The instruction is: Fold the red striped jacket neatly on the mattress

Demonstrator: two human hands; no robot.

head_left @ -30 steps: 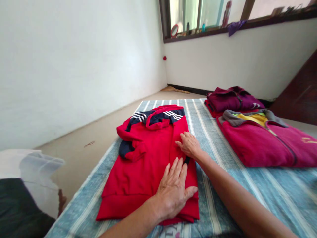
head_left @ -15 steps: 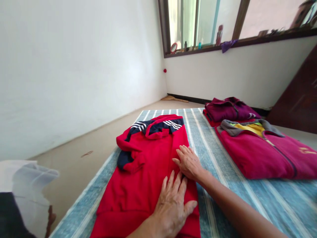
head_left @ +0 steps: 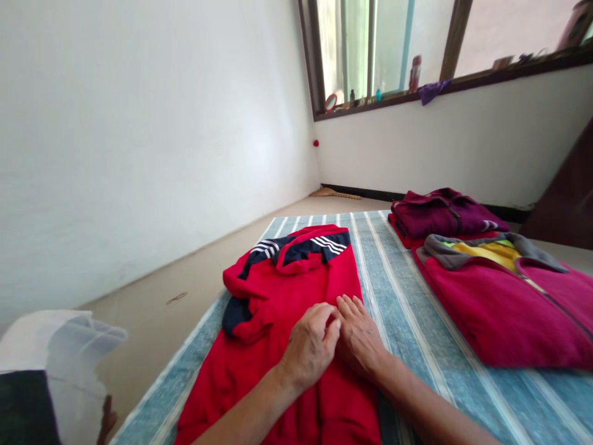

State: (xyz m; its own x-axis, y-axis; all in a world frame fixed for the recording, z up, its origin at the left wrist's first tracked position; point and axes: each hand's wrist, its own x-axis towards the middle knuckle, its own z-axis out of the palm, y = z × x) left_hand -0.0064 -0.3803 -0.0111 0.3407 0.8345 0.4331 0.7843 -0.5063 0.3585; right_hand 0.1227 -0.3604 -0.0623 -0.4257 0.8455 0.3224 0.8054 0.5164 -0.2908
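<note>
A red jacket (head_left: pixel 296 287) with navy panels and white stripes lies on the blue striped sheet (head_left: pixel 393 296), its sleeves folded inward over the body. Over the jacket's middle, my left hand (head_left: pixel 312 343) has its fingers curled together, their tips against my right hand; whatever they pinch, if anything, is hidden. My right hand (head_left: pixel 361 334) lies palm down near the jacket's right edge, fingers extended.
To the right lie a folded pink jacket (head_left: pixel 504 309) with a grey collar and a purple jacket (head_left: pixel 440 213) on red cloth. A white wall rises at left. White translucent material (head_left: pixel 74 352) is at lower left.
My left hand has moved up the jacket and its spread fingers have curled in beside my right hand. The camera view has shifted slightly, so the scene sits a little lower.
</note>
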